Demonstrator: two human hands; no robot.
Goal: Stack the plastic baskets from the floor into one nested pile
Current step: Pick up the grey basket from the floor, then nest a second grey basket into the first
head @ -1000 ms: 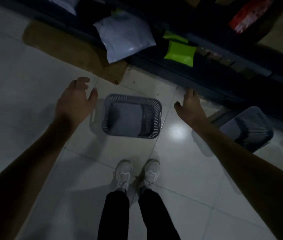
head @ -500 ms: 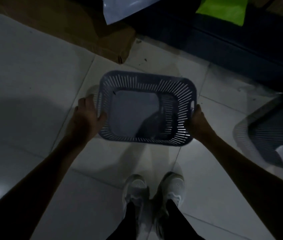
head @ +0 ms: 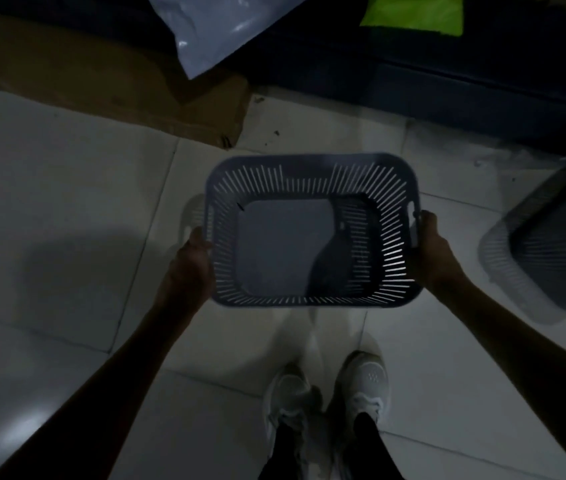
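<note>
A grey slotted plastic basket (head: 312, 168) hangs above the white floor tiles, level and open side up, in the middle of the head view. My left hand (head: 193, 263) grips its left rim and my right hand (head: 430, 242) grips its right rim by the handle slot. A second grey basket (head: 516, 271) rests on the floor at the right edge, partly cut off by the frame, with something white inside it.
Dark shelving (head: 465, 88) runs along the top, with a white plastic bag (head: 212, 29) and a green packet (head: 416, 12) on it. A flat brown cardboard sheet (head: 101, 84) lies at top left. My white shoes (head: 330, 393) stand below the basket.
One second ago both hands were open beside the basket on the floor. They have closed on its two sides and lifted it toward me.
</note>
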